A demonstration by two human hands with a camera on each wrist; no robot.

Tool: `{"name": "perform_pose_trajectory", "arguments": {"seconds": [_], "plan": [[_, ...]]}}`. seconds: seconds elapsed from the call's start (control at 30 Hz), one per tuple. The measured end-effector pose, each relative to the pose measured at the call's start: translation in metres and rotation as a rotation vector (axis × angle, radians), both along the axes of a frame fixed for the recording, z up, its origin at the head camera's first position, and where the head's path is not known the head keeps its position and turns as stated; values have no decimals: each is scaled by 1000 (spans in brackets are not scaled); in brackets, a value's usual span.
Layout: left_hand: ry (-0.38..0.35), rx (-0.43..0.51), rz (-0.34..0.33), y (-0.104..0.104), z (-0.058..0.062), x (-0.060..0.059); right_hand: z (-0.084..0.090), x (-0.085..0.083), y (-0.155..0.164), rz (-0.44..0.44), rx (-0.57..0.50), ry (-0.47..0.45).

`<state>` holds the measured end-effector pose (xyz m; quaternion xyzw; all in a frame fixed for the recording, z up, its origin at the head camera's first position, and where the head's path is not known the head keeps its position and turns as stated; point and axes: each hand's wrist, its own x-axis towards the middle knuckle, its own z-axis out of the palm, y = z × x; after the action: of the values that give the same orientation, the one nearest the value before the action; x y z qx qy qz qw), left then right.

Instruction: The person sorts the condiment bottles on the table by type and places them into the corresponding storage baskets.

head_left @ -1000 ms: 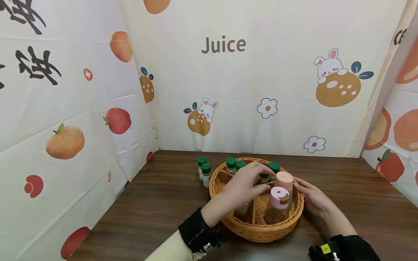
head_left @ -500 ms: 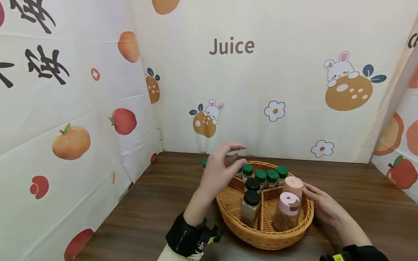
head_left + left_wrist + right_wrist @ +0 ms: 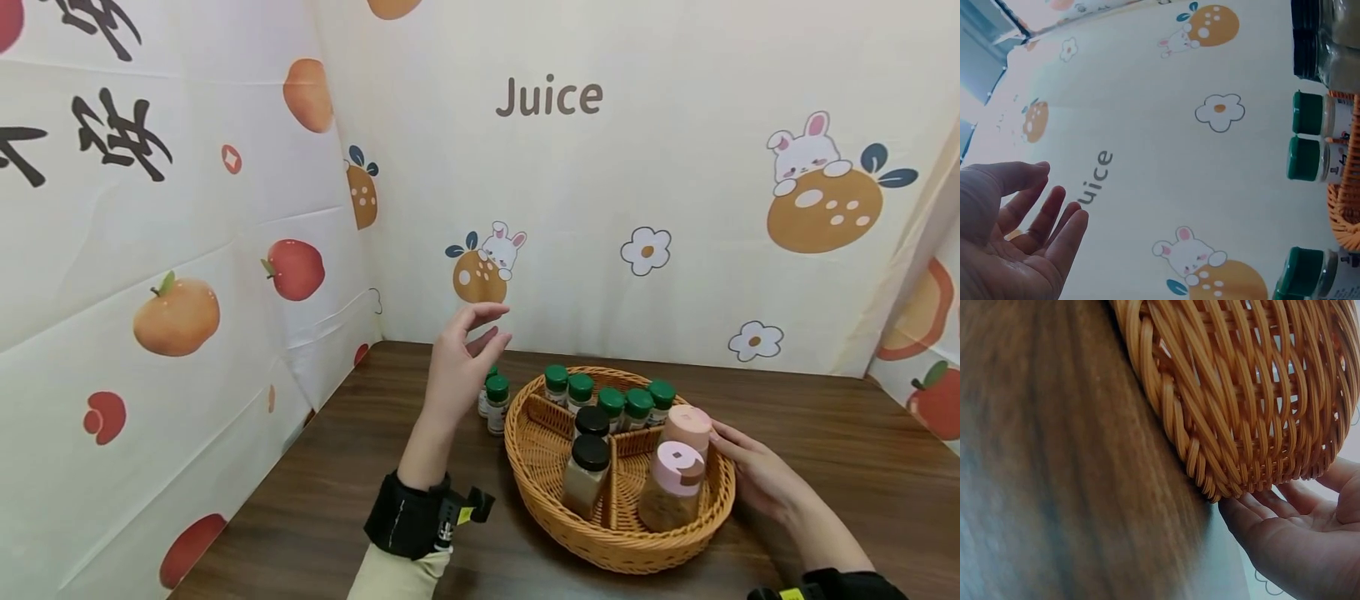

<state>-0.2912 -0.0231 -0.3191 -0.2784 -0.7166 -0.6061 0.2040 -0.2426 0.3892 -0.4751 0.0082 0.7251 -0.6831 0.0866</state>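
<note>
My left hand [image 3: 453, 367] hovers left of the round wicker basket [image 3: 525, 492], empty, with fingers loosely bent and thumb apart. In the left wrist view that hand [image 3: 1029, 231] shows nothing between its fingers. At the basket's right side, my right hand [image 3: 765, 475] holds the rim; in the right wrist view the fingers [image 3: 1260, 506] lie against the woven wall, their tips hidden. Inside stand several green-capped bottles [image 3: 611, 402] at the back, two black-capped jars [image 3: 585, 483] in the left-front compartment and two pink-lidded jars [image 3: 667, 496] in the right-front one.
Two green-capped bottles [image 3: 498, 408] stand on the brown wooden table [image 3: 337, 492], just left of the basket; the rear one is partly hidden by the left hand. Printed cloth walls [image 3: 585, 183] enclose the table's back and sides.
My left hand has lifted away from over the basket and drawn left, uncovering the black-capped jars and the green caps. The right hand stays at the basket's rim. The head view has shifted slightly.
</note>
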Motion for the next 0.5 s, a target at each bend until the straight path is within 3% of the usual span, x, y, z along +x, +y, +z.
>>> {"name": "perform_pose_trajectory", "arguments": {"seconds": [0.27, 0.5], "plan": [[-31, 49, -10, -3, -13, -20, 0, 1, 2, -3, 6, -3], [-96, 25, 11, -2, -26, -32, 0, 1, 3, -11, 7, -17]]}}
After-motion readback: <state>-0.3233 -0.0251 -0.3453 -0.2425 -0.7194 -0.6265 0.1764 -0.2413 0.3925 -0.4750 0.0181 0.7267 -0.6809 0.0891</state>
